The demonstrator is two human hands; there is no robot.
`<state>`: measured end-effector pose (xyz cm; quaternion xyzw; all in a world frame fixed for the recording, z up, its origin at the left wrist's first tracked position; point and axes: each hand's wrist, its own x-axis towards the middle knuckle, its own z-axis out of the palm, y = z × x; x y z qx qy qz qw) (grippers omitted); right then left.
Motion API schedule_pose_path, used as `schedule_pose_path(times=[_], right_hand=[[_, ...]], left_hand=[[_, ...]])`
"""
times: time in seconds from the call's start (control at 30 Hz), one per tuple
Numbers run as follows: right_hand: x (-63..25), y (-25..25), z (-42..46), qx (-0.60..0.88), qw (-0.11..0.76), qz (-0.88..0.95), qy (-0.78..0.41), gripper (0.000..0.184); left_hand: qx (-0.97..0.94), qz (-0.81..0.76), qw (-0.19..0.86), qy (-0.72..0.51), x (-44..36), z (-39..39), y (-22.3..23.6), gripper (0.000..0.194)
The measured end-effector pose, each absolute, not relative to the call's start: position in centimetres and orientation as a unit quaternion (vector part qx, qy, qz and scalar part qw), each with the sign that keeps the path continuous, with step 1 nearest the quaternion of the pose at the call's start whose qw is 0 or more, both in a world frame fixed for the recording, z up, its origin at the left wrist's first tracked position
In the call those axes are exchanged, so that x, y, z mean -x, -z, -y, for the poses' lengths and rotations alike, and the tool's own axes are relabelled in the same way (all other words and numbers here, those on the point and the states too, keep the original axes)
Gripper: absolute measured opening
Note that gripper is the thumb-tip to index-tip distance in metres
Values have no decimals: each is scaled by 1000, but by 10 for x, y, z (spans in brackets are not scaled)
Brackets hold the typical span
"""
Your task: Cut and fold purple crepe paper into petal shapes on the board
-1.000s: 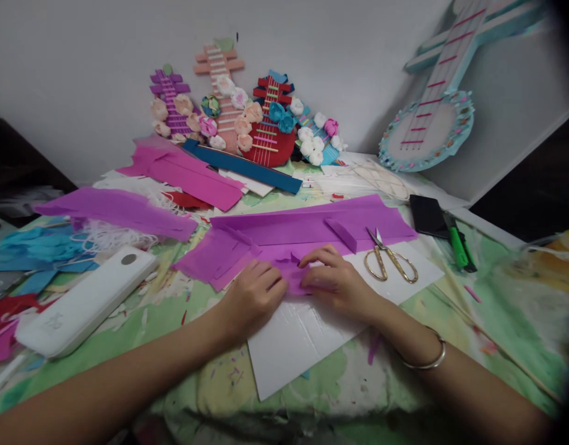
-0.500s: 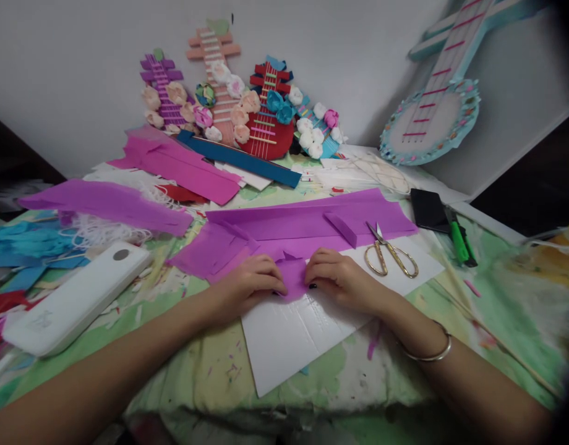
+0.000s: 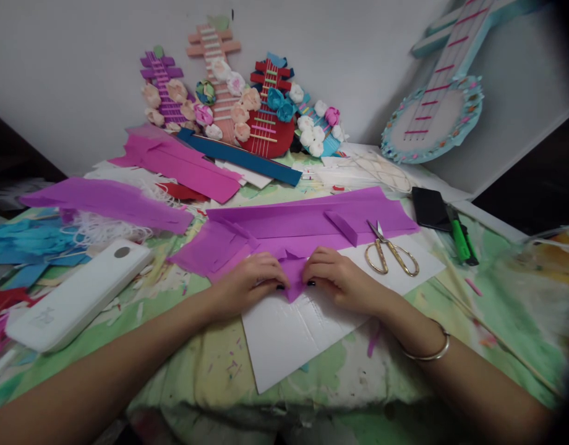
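Between my hands is a small piece of purple paper, pinched at both sides over a white board. My left hand grips its left edge, thumb and fingers closed. From the other side my right hand pinches the right edge; a bracelet circles that wrist. The lower edge of the small piece comes to a point. Behind the hands lies a large folded purple sheet, with a narrow folded purple strip on top. Gold-handled scissors rest on the board to the right, blades apart.
A white oblong device stands at left, near blue paper pieces. Pink paper and a dark blue strip lie at the back. A black phone and green cutter are at right. Decorated instrument models lean on the wall.
My fingertips have drawn closer together on the small purple piece, and its lower edge has gone from rounded to pointed. The left thumb now shows more.
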<state>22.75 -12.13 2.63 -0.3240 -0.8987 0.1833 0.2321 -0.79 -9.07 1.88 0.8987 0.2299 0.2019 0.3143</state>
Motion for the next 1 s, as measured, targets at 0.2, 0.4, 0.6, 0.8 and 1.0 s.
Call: schedule_pose_path(times=[0.2, 0.4, 0.6, 0.8, 1.0], right_hand=[[-218, -23, 122, 350, 247, 882, -198, 23], [-216, -21, 124, 402, 282, 826, -276, 15], [-212, -18, 124, 405, 304, 787, -351, 9], [-211, -18, 124, 421, 299, 783, -346, 10], [-210, -17, 123, 427, 299, 779, -348, 9]], left_hand=[[-868, -293, 329, -230, -1, 93, -17, 14], [-845, -317, 350, -249, -2, 95, -17, 15], [-836, -301, 377, -262, 0, 94, -15, 14], [-845, -292, 364, -263, 1, 94, -16, 13], [-832, -312, 366, -278, 0, 95, -12, 18]])
